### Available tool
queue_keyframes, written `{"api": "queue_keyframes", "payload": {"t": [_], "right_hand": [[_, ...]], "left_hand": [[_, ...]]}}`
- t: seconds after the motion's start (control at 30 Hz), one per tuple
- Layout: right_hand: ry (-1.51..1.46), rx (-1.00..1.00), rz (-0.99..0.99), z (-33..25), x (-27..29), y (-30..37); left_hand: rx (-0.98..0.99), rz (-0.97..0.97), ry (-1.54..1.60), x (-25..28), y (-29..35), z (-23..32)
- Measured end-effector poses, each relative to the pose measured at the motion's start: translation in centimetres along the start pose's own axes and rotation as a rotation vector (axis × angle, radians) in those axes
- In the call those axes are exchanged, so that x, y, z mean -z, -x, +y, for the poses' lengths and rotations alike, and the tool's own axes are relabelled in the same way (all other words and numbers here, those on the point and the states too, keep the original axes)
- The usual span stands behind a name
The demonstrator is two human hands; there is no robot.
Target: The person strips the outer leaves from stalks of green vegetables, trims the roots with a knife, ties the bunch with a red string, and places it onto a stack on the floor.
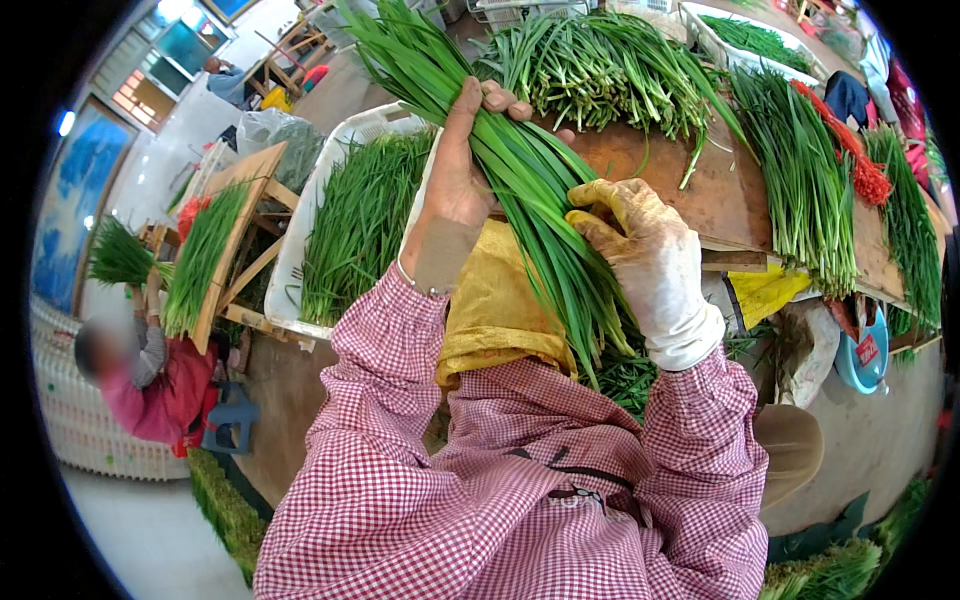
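A long bunch of garlic chives (pixel 530 175) slants across in front of me, from the upper left down toward my lap. My bare left hand (pixel 458 170) is wrapped round its upper middle, thumb on top. My right hand (pixel 650 265), in a white glove with yellow-stained fingers, is closed in a pinch at the bunch's right edge, lower down. Exactly which leaves the pinch holds is partly hidden. Beneath the bunch, a yellow cloth (pixel 500 300) covers my lap. Loose green leaves (pixel 625 385) lie below my right wrist.
Ahead, a wooden board (pixel 640 165) bears a heap of chives (pixel 600 75). More chives (pixel 795 180) and red ties (pixel 860 165) lie rightward. A white crate (pixel 290 290) of chives stands left. A blue basin (pixel 862 355) hangs right. Another person (pixel 150 390) handles chives at far left.
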State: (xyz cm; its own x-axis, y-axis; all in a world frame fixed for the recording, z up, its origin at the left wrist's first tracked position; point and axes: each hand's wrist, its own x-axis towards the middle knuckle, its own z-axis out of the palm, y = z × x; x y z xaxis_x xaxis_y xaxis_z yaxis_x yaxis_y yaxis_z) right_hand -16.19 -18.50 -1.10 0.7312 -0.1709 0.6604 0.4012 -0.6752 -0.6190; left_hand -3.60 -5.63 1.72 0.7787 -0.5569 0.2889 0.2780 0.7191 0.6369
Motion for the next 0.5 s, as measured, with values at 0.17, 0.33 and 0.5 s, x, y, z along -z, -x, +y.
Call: {"api": "queue_keyframes", "payload": {"t": [0.17, 0.33, 0.5], "right_hand": [[0.106, -0.035, -0.010, 0.0, -0.7, -0.2], [-0.142, -0.194, -0.034, 0.3, -0.4, 0.1], [-0.676, -0.585, -0.099, -0.1, 1.2, 0.1]], "left_hand": [[0.009, -0.051, -0.029, -0.2, 0.2, -0.3], [-0.003, -0.050, -0.008, 0.7, -0.1, -0.7], [0.027, 0.010, 0.044, 0.9, 0.1, -0.5]]}}
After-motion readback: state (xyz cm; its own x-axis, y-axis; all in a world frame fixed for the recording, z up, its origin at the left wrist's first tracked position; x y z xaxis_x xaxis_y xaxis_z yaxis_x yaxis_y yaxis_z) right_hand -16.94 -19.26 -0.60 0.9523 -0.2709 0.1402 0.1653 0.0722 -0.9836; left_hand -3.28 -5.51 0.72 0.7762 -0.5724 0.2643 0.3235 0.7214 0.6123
